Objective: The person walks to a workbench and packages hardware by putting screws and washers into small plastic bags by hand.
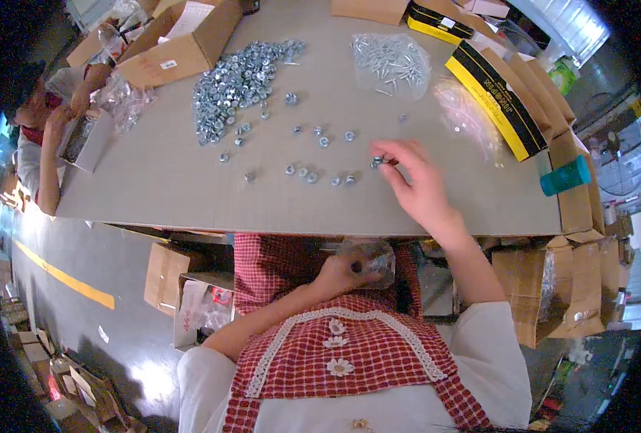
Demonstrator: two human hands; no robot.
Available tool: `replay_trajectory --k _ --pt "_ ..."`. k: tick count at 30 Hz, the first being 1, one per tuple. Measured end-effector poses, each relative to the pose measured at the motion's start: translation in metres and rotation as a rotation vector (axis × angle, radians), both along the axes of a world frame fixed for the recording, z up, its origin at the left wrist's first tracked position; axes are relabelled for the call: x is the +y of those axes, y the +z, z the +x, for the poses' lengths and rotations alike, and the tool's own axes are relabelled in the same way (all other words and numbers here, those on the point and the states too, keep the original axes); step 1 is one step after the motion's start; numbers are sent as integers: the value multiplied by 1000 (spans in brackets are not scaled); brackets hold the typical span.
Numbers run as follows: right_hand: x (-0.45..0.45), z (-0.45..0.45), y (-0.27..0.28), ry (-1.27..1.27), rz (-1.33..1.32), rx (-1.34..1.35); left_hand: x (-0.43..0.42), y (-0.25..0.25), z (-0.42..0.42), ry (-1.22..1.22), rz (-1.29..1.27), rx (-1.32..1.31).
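Observation:
My right hand (pixel 420 182) is over the table, thumb and fingers pinched on small silver metal fittings (pixel 377 163), partly hidden by the fingertips. Down at my lap, below the table edge, my left hand (pixel 336 276) is closed on a clear plastic bag (pixel 380 261); a dark round spot shows there that I cannot make out. Several loose fittings (pixel 312 177) lie in short rows to the left of my right hand. Farther back on the left spreads a large pile of the same fittings (pixel 234 83).
A clear bag of screws (pixel 393 61) lies at the back. Right of it are pinkish plastic bags (pixel 468 115), a yellow-black box (pixel 497 101) and a teal cylinder (pixel 566 175). At left stand a cardboard box (pixel 183 54) and another person's arm (pixel 50 162) beside a white box (pixel 89 144).

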State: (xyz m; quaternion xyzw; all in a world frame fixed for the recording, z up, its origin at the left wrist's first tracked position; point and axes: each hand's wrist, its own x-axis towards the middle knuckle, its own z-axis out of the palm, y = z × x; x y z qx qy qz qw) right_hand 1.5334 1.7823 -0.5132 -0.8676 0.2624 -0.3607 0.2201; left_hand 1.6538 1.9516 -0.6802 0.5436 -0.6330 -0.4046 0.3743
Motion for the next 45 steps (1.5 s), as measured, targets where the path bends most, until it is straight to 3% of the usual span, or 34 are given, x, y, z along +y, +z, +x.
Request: replay_trajectory --k 8,11,16,19,23,25,28,32,34,37,41,45 --pt "-5 -3 -2 -19 150 117 -3 -8 -1 -14 -67 33" --pt "-5 1 -2 11 -105 143 -3 -9 -1 -9 -64 20" --pt "-7 5 -1 63 -72 228 -4 -10 -1 -14 -62 8" --pt "-9 12 4 11 -48 144 -2 -2 1 -44 107 39" --pt "-22 24 22 -80 -51 25 -3 -6 0 3 -83 51" --pt "-25 33 32 -63 110 40 -4 -3 -2 49 -220 121" --pt "-36 38 29 4 175 45 -4 4 3 -50 28 113" --pt "-41 37 9 121 52 219 -2 -10 1 -32 -9 100" --pt "-34 36 2 208 -4 199 -1 -8 2 -46 57 86" --pt "-9 33 0 261 7 188 -4 -10 -1 -20 -46 88" --pt "7 31 0 328 -97 271 -5 -1 2 -100 130 -50" --pt "7 10 19 360 57 267 -5 -11 2 -105 120 -20"
